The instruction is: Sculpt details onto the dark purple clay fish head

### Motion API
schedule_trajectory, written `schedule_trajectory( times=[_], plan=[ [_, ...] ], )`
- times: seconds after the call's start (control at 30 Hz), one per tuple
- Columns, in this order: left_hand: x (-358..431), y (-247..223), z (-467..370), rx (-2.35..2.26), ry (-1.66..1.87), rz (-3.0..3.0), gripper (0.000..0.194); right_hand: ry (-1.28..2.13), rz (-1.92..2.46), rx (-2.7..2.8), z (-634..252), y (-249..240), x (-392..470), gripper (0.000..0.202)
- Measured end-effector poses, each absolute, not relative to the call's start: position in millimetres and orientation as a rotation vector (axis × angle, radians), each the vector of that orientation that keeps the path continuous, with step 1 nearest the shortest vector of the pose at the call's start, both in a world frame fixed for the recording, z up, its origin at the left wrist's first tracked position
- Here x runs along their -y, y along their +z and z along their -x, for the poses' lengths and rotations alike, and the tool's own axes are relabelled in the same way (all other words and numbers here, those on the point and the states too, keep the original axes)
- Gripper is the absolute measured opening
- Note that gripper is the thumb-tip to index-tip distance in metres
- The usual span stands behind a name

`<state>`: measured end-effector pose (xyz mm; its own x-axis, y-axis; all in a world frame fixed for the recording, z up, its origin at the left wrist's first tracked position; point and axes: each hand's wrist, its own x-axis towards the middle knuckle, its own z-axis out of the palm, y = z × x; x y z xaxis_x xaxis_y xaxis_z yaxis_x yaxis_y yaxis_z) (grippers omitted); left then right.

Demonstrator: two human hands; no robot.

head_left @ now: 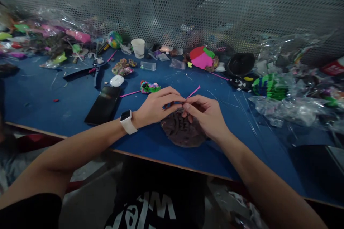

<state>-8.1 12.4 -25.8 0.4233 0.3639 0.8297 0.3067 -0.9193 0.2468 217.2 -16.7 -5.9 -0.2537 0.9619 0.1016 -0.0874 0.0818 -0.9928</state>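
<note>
Hands (157,106) half-closed, together over brown clay (185,136)

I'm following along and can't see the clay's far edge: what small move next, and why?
Perhaps ease the left hand aside slightly: it meets the right hand over the dark clay, and together they hide its far edge.

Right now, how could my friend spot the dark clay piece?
Find the near edge of the blue table. There, partly under the left hand and right hand, lies a flat, roundish clay piece. Unlike the bright, multicoloured lump farther back, it's dull, dark and grooved.
</note>
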Motion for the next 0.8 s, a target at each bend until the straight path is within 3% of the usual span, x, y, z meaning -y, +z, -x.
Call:
schedule_trajectory(
  times=[0.8],
  plan=[
    [-6.8, -24.3, 6.7, -0.669, 1.579, -2.605, 0.008, 1.309, 0.937, 1.354, -218.3, -11.1, 20.4, 0.033]
  ],
)
